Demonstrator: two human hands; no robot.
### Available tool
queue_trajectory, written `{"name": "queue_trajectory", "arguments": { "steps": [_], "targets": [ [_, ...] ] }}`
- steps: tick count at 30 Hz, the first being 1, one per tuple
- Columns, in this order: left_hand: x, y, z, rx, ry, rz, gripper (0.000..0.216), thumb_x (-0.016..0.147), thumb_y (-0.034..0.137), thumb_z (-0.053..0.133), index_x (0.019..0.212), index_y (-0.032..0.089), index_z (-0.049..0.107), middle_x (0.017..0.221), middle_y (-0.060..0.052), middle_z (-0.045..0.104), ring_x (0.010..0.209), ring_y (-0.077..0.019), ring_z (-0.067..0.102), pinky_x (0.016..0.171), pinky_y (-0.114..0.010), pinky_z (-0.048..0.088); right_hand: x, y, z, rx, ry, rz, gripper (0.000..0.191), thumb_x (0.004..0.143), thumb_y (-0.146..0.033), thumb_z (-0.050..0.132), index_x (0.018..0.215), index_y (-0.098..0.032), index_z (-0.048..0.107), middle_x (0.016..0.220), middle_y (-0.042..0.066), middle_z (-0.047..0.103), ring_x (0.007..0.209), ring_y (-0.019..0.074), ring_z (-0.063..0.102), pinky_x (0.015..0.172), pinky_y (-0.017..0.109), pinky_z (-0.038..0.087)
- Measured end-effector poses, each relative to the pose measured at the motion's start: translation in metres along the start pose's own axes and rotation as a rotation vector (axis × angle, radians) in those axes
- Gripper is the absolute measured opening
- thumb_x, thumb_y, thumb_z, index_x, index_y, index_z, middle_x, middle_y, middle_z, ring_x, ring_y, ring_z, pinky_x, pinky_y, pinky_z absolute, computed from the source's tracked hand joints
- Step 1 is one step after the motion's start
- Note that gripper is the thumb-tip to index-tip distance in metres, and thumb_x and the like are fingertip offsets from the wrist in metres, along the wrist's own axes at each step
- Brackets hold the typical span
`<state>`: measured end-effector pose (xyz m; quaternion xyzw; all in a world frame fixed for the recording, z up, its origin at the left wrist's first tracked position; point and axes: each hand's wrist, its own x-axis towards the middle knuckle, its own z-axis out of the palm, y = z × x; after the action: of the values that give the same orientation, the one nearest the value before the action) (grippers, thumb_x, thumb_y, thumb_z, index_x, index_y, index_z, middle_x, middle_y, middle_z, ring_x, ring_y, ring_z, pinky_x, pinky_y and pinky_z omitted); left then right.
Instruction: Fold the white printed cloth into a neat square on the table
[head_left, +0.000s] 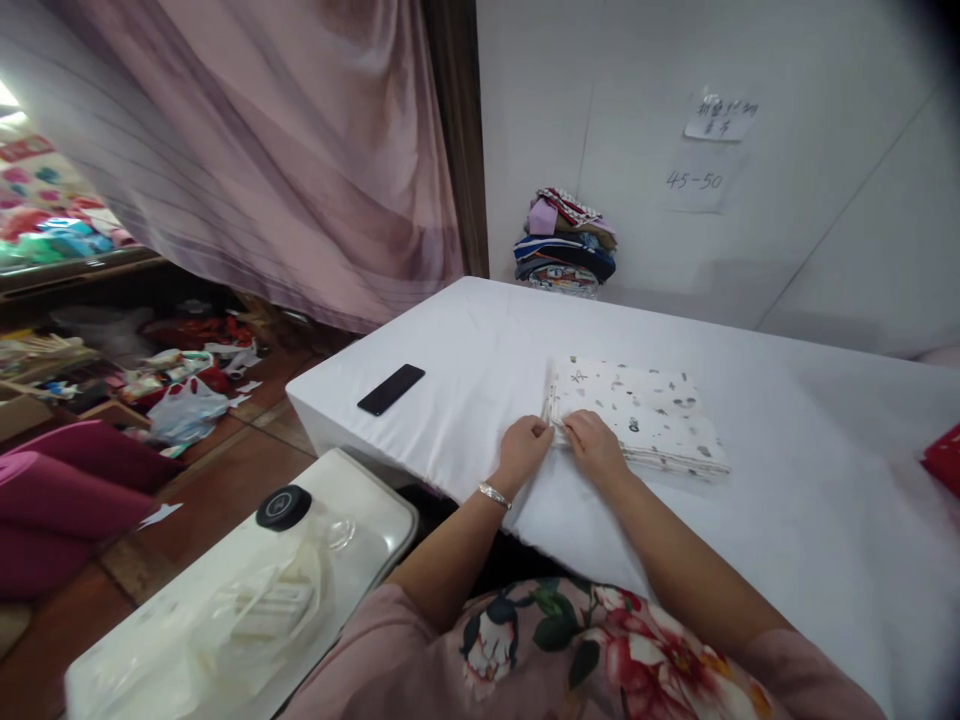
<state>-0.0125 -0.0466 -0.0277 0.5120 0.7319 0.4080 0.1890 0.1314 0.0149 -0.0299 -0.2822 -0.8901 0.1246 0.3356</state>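
A folded white cloth (pixel 645 405) with small dark and grey prints lies flat on the white-covered table (pixel 780 400). Its layers show along the front and left edges. My left hand (pixel 526 445), with a silver bracelet at the wrist, is closed at the cloth's near left corner, fingers curled against the edge. Just right of it, my right hand (pixel 596 445) pinches the same corner area from above. The two hands almost meet. My fingertips partly hide the bit of cloth between them.
A black phone (pixel 391 389) lies on the table's left part. Folded fabrics (pixel 566 245) are stacked against the back wall. Below left, a white surface (pixel 187 590) holds a round black object (pixel 283 508) and a clear plastic bag (pixel 277 610). Something red (pixel 943 460) is at the right edge.
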Motion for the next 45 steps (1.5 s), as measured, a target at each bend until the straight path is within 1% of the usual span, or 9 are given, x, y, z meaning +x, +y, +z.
{"name": "queue_trajectory", "arguments": {
  "steps": [7, 10, 13, 16, 20, 25, 31, 39, 45],
  "targets": [
    [-0.005, 0.007, -0.004, 0.167, 0.033, 0.052, 0.013, 0.079, 0.029, 0.055, 0.071, 0.02, 0.059, 0.073, -0.001, 0.061, 0.068, -0.0145, 0.053, 0.063, -0.026, 0.036, -0.001, 0.0, 0.001, -0.041, 0.059, -0.025, 0.025, 0.094, -0.024, 0.035, 0.094, -0.02, 0.06, 0.091, 0.01, 0.06, 0.09, 0.023, 0.051, 0.079, 0.035, 0.043],
    [-0.006, 0.012, -0.005, 0.227, 0.036, 0.104, 0.012, 0.08, 0.027, 0.053, 0.072, 0.02, 0.059, 0.077, -0.002, 0.061, 0.073, -0.0148, 0.054, 0.067, -0.026, 0.037, -0.001, -0.001, 0.0, -0.066, 0.031, -0.049, 0.023, 0.093, -0.025, 0.038, 0.091, -0.019, 0.06, 0.088, 0.009, 0.06, 0.086, 0.0219, 0.051, 0.077, 0.034, 0.042],
    [-0.004, 0.01, -0.001, 0.083, 0.04, 0.023, 0.013, 0.078, 0.025, 0.053, 0.069, 0.019, 0.059, 0.07, 0.0, 0.061, 0.068, -0.013, 0.053, 0.064, -0.024, 0.037, 0.0, -0.002, 0.0, -0.086, -0.027, -0.066, 0.02, 0.09, -0.028, 0.044, 0.092, -0.018, 0.06, 0.091, 0.009, 0.06, 0.086, 0.0222, 0.051, 0.076, 0.034, 0.042],
    [0.001, 0.007, 0.004, -0.17, 0.013, -0.087, 0.015, 0.075, 0.025, 0.054, 0.063, 0.017, 0.059, 0.063, 0.002, 0.06, 0.063, -0.0114, 0.052, 0.061, -0.023, 0.038, -0.001, -0.001, 0.001, -0.061, -0.01, -0.054, 0.019, 0.089, -0.032, 0.047, 0.094, -0.018, 0.06, 0.094, 0.01, 0.061, 0.088, 0.0231, 0.051, 0.077, 0.035, 0.041],
    [0.003, 0.006, 0.001, -0.312, -0.03, -0.067, 0.025, 0.077, 0.033, 0.053, 0.06, 0.016, 0.059, 0.057, 0.003, 0.055, 0.059, -0.0109, 0.05, 0.057, -0.022, 0.036, -0.002, 0.003, 0.003, 0.065, 0.068, 0.046, 0.019, 0.091, -0.032, 0.043, 0.089, -0.021, 0.058, 0.087, 0.007, 0.06, 0.084, 0.0208, 0.053, 0.075, 0.033, 0.042],
    [-0.003, 0.003, -0.009, -0.064, -0.002, -0.041, 0.025, 0.08, 0.037, 0.051, 0.068, 0.018, 0.063, 0.067, 0.001, 0.062, 0.064, -0.0124, 0.053, 0.06, -0.024, 0.036, -0.001, 0.005, 0.003, 0.159, 0.131, 0.142, 0.016, 0.09, -0.029, 0.044, 0.087, -0.021, 0.057, 0.087, 0.005, 0.06, 0.084, 0.0189, 0.054, 0.075, 0.031, 0.042],
    [-0.004, 0.01, -0.004, 0.147, -0.015, -0.049, 0.027, 0.078, 0.044, 0.058, 0.067, 0.019, 0.061, 0.077, -0.002, 0.062, 0.069, -0.014, 0.054, 0.061, -0.025, 0.036, -0.002, 0.005, 0.004, 0.142, 0.141, 0.133, 0.015, 0.089, -0.028, 0.044, 0.087, -0.021, 0.057, 0.087, 0.005, 0.06, 0.084, 0.0189, 0.055, 0.075, 0.03, 0.042],
    [0.001, 0.01, 0.004, 0.096, 0.005, -0.096, 0.015, 0.076, 0.031, 0.058, 0.067, 0.019, 0.056, 0.072, 0.001, 0.061, 0.066, -0.0123, 0.054, 0.059, -0.024, 0.036, -0.002, 0.003, 0.002, 0.082, 0.149, 0.049, 0.017, 0.092, -0.027, 0.041, 0.091, -0.02, 0.056, 0.09, 0.008, 0.06, 0.088, 0.0205, 0.053, 0.079, 0.032, 0.043],
    [0.002, 0.008, 0.002, 0.042, -0.024, -0.122, 0.015, 0.077, 0.029, 0.057, 0.066, 0.019, 0.058, 0.068, 0.002, 0.062, 0.064, -0.012, 0.054, 0.058, -0.023, 0.036, -0.002, 0.003, 0.004, -0.045, 0.024, -0.049, 0.021, 0.093, -0.028, 0.04, 0.092, -0.019, 0.059, 0.088, 0.009, 0.061, 0.084, 0.0221, 0.052, 0.075, 0.034, 0.043]
  ]
}}
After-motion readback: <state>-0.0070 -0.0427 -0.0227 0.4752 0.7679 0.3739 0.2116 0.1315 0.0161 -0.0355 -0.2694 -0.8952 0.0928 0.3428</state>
